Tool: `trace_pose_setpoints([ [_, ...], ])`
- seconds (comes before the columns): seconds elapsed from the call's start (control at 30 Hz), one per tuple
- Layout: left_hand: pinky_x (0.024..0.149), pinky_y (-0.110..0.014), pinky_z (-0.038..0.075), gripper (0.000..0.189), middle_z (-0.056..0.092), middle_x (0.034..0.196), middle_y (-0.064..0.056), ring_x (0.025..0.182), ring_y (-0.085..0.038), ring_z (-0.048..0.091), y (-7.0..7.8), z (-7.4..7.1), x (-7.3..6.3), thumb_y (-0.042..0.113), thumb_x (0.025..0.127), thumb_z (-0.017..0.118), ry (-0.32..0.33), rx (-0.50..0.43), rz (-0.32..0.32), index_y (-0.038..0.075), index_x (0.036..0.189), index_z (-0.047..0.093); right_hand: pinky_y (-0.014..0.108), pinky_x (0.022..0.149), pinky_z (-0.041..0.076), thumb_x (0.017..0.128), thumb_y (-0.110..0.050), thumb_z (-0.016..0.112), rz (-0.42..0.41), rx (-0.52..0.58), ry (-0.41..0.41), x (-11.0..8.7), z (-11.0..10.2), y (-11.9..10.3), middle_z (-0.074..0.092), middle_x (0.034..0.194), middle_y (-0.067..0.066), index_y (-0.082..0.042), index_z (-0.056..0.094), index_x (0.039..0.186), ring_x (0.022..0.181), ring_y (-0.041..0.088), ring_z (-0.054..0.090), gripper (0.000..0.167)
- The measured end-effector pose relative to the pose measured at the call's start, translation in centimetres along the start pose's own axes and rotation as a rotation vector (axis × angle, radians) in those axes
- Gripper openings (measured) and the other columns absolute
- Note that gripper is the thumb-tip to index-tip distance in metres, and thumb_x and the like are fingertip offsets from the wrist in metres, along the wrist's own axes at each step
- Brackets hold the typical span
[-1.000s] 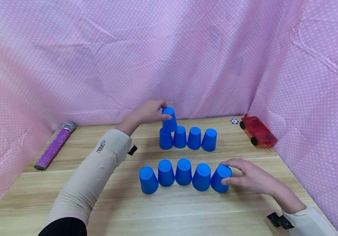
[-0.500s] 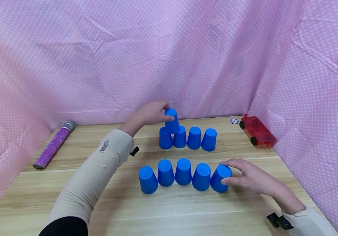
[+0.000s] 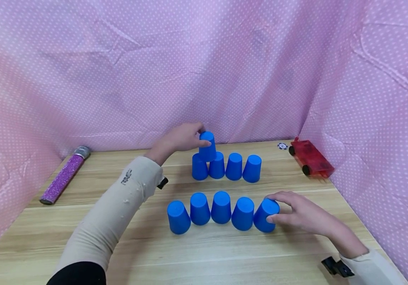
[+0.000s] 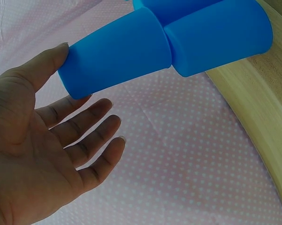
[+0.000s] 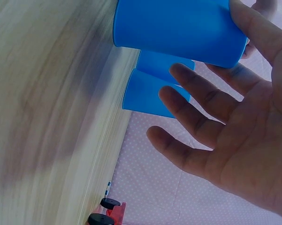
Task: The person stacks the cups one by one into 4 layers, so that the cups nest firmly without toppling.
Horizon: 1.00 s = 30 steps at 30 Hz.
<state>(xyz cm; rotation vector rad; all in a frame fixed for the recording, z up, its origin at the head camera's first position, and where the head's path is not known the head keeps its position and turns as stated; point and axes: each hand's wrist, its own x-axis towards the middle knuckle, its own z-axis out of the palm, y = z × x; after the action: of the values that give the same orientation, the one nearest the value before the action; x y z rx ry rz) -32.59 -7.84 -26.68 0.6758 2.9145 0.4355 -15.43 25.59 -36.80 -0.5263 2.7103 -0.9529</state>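
My left hand pinches an upside-down blue plastic cup near its closed top, between thumb and index finger. That cup sits upright over the two leftmost cups of the back row, bridging a cup and its neighbour. In the left wrist view the held cup has its rim against the base of a lower cup, and the other fingers hang free. My right hand pinches the rightmost front-row cup, which stands on the table; its remaining fingers are spread in the right wrist view.
Several more inverted blue cups form the front row. Two further back-row cups stand to the right. A purple glitter microphone lies at left. A red toy car and a poker chip are at the back right.
My left hand has shifted slightly right with its cup, from over the leftmost back-row cup to straddling the first two. My right hand stays on the same cup.
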Motion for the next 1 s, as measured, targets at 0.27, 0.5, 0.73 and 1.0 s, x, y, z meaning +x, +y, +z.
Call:
trace_pose_setpoints([
  [0.27,0.093,-0.043,0.056,0.051,0.066,0.122,-0.009,0.11,-0.026,0.063,0.0,0.1,0.1,0.047,0.095,0.064,-0.003,0.0,-0.002,0.013,0.132,0.054,0.064,0.097,0.05,0.087,-0.048,0.074,0.002,-0.005,0.003,0.0,0.0,0.0,0.063,0.136,0.015,-0.009,0.059,0.137,0.129,0.045,0.055,0.064],
  [0.5,0.094,-0.043,0.055,0.053,0.065,0.125,-0.008,0.112,-0.026,0.063,0.0,0.2,0.3,0.048,0.095,0.064,-0.012,0.003,0.0,0.013,0.134,0.053,0.064,0.097,0.049,0.087,-0.047,0.074,0.01,0.005,0.001,0.0,0.0,0.0,0.063,0.136,0.015,-0.009,0.059,0.137,0.129,0.045,0.054,0.064],
  [0.73,0.098,-0.046,0.055,0.058,0.062,0.133,-0.009,0.12,-0.028,0.062,0.0,0.3,0.2,0.049,0.095,0.063,-0.014,-0.012,-0.017,0.014,0.139,0.051,0.065,0.097,0.049,0.087,-0.047,0.074,0.012,0.013,0.0,-0.1,0.0,-0.2,0.063,0.136,0.014,-0.01,0.059,0.137,0.129,0.045,0.054,0.064],
  [1.0,0.106,-0.052,0.048,0.068,0.052,0.149,-0.013,0.136,-0.034,0.052,-0.7,-0.9,-1.7,0.048,0.096,0.062,0.027,-0.074,0.009,0.015,0.151,0.04,0.064,0.098,0.049,0.087,-0.047,0.074,0.009,0.014,0.002,-0.2,0.0,-0.2,0.063,0.136,0.014,-0.009,0.059,0.137,0.129,0.045,0.054,0.064],
])
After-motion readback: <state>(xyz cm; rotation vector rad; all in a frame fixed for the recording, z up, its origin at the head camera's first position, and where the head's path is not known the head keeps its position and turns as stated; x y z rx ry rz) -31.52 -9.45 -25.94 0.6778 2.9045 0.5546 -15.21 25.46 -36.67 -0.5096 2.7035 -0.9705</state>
